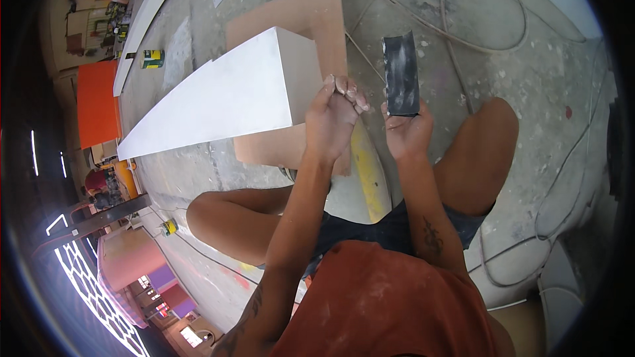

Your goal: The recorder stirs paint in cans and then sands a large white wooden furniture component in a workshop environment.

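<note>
My right hand (408, 135) grips the lower end of a dark piece of sandpaper (401, 73), which stands up from the fingers. Pale dust smears its black face. Whether a block lies behind the sandpaper is hidden. To the left, my left hand (334, 122) is palm up and holds nothing, its dusty fingers half curled and slightly apart. Just beyond that hand lies a long white wedge-shaped piece (225, 96) with a greyer end face. It rests over a brown cardboard sheet (327, 13) on the floor.
A looping hose (450, 33) lies on the stained concrete floor (463, 66) at the far right. Yellow-labelled cans (153, 59) stand at the left, near a long white strip (140, 33) and an orange panel (98, 102). Thin cables run along the right side.
</note>
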### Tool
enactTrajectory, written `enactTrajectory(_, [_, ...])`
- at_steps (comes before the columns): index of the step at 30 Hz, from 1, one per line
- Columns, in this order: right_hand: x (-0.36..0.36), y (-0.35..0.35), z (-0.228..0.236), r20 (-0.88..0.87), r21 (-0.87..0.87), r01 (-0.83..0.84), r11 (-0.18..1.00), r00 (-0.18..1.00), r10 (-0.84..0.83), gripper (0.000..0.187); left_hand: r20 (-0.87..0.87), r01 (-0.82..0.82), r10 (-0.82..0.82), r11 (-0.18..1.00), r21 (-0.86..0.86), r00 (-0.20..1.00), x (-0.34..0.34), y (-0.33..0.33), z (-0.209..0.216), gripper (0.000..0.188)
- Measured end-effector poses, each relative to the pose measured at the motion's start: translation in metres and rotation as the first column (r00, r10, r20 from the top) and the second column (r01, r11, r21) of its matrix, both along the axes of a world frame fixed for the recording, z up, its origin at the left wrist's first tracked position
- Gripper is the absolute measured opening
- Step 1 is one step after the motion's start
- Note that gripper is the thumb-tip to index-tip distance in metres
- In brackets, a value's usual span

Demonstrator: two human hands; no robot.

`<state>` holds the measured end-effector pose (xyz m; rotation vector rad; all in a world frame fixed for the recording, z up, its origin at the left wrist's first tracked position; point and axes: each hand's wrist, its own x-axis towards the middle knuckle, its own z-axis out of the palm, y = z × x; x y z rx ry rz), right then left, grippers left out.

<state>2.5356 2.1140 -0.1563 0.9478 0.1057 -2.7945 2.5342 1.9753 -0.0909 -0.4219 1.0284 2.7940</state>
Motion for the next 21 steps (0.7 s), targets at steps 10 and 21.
enactTrajectory(10, [-0.001,0.001,-0.008,-0.090,0.200,-0.112,0.973,0.987,0.132,0.025,0.203,0.302,-0.282,0.368,-0.879,0.938,0.059,-0.025,-0.012,0.009])
enactTrajectory(21, [0.037,-0.093,0.020,-0.406,0.905,0.085,0.417,0.466,0.786,0.060,0.260,0.202,-0.030,-0.544,-0.814,0.965,0.140,-0.073,-0.043,0.021])
